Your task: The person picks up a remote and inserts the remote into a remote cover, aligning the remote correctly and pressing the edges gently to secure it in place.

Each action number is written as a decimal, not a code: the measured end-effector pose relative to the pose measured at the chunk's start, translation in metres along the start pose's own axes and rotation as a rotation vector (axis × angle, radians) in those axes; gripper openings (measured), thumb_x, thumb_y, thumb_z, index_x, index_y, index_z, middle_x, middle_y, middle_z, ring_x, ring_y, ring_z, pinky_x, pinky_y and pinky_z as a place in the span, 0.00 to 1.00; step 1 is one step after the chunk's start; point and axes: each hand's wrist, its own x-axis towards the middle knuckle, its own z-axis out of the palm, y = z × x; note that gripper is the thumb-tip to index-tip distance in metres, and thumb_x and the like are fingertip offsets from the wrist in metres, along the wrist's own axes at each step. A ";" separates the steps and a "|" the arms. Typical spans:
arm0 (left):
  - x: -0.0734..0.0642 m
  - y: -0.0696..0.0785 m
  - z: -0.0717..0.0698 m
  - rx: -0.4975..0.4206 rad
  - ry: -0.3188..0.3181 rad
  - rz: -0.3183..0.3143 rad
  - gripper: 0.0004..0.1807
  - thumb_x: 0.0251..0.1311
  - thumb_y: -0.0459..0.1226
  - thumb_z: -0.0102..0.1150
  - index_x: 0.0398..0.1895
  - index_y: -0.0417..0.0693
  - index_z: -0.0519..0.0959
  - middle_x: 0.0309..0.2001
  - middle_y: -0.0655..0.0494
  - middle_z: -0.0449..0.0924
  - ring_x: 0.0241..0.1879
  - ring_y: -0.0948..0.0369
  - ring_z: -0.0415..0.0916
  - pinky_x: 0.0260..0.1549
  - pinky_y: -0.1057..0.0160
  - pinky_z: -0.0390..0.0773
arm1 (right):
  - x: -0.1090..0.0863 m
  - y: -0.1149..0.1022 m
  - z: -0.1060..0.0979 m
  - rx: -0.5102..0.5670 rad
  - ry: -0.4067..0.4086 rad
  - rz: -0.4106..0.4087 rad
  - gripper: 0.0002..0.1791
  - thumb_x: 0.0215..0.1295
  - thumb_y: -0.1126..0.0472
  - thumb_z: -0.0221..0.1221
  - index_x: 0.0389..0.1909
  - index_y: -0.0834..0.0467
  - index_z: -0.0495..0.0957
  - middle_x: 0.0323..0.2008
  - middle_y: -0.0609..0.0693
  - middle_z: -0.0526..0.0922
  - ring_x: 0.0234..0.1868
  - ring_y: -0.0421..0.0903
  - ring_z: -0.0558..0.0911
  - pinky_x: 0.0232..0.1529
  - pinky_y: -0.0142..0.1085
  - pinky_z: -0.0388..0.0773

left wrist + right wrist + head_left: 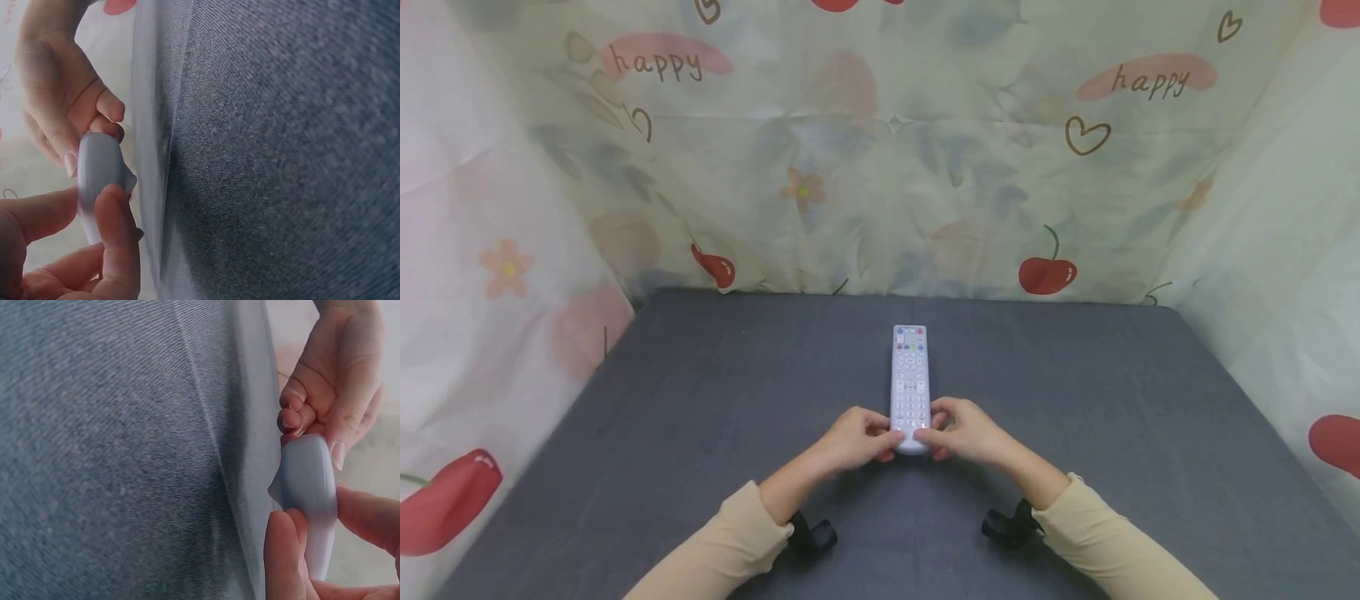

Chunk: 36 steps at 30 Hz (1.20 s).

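Note:
A white remote control (910,383) with rows of small buttons points away from me near the middle of the dark table. My left hand (859,439) pinches its near left corner, thumb on the top face and fingers at the side and below. On the near right corner my right hand (964,431) has the same pinch. Both wrist views show the rounded near end of the remote (100,165) with thumb above and curled fingers underneath, and a small pointed bump on its underside (278,484).
The dark grey cloth-covered table (760,358) stretches around the hands. Behind it hangs a patterned curtain (895,167) with cherries and "happy" lettering, and similar sheets close off the left and right sides. Black wrist straps (811,535) sit below both sleeves.

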 end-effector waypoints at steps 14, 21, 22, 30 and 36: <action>0.005 -0.006 0.006 0.009 -0.016 -0.068 0.11 0.59 0.36 0.59 0.32 0.34 0.82 0.18 0.59 0.76 0.18 0.70 0.71 0.20 0.73 0.71 | 0.004 0.006 0.003 -0.024 -0.005 0.069 0.25 0.59 0.65 0.61 0.52 0.77 0.67 0.28 0.55 0.79 0.24 0.40 0.81 0.28 0.36 0.82; 0.005 -0.006 0.005 0.036 -0.025 -0.073 0.12 0.58 0.36 0.60 0.38 0.33 0.81 0.18 0.56 0.78 0.18 0.69 0.72 0.19 0.73 0.70 | 0.003 0.011 0.005 -0.033 -0.012 0.081 0.27 0.59 0.64 0.62 0.53 0.77 0.66 0.30 0.57 0.81 0.25 0.40 0.81 0.28 0.36 0.82; 0.005 -0.007 0.005 0.037 -0.025 -0.073 0.13 0.58 0.36 0.60 0.39 0.33 0.80 0.18 0.54 0.78 0.18 0.69 0.72 0.19 0.72 0.70 | 0.003 0.011 0.005 -0.032 -0.013 0.082 0.27 0.59 0.64 0.62 0.53 0.77 0.65 0.30 0.57 0.81 0.25 0.40 0.81 0.28 0.36 0.82; 0.004 -0.010 0.000 0.000 -0.022 -0.088 0.22 0.58 0.36 0.60 0.51 0.28 0.72 0.29 0.45 0.83 0.21 0.67 0.76 0.24 0.69 0.76 | 0.003 0.013 0.003 -0.044 -0.015 0.122 0.30 0.59 0.63 0.62 0.56 0.75 0.64 0.31 0.56 0.81 0.26 0.41 0.81 0.28 0.36 0.82; 0.004 -0.009 -0.010 0.013 -0.030 -0.048 0.22 0.60 0.37 0.58 0.52 0.30 0.73 0.35 0.44 0.83 0.26 0.63 0.77 0.28 0.67 0.78 | 0.002 0.013 -0.003 -0.083 -0.032 0.100 0.28 0.61 0.61 0.60 0.56 0.73 0.65 0.31 0.56 0.82 0.26 0.40 0.80 0.28 0.37 0.82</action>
